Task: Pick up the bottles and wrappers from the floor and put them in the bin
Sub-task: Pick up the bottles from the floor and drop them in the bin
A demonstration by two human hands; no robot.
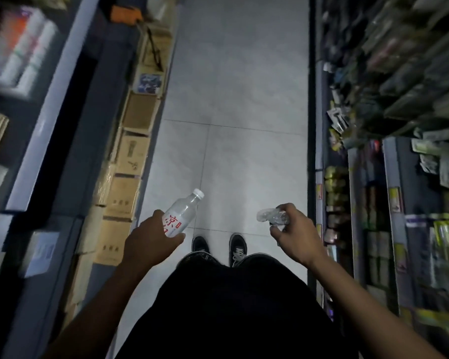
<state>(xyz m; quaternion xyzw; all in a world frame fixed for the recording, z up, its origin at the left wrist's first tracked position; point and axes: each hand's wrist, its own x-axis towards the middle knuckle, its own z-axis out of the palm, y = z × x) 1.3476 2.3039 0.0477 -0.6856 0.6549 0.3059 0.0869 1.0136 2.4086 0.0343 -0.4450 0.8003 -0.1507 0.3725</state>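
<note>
A clear plastic bottle with a white cap and red lettering is held in the left hand, the fingers curled round its lower half so that the capped end points up and away over the tiled floor. A crumpled clear wrapper (possibly a crushed bottle; the blur leaves it uncertain) is pinched in the right hand, with thumb and fingers closed on it. Both pieces of litter are thus carried well above the floor, in front of the body, over a pair of dark shoes.

No bin is seen anywhere in the aisle, so the step in hand is judged to be the carry to it. It is done well if both grips are kept firm but not crushing: the bottle is smooth and light and may slip if held only near its base, so a hold nearer the middle is advised. The wrapper is springy and may unfold, so it is best kept balled up in the palm. The cardboard boxes on the left and the stocked shelves on the right stand close, so the elbows should be kept in. No other litter is visible on the floor ahead.
</note>
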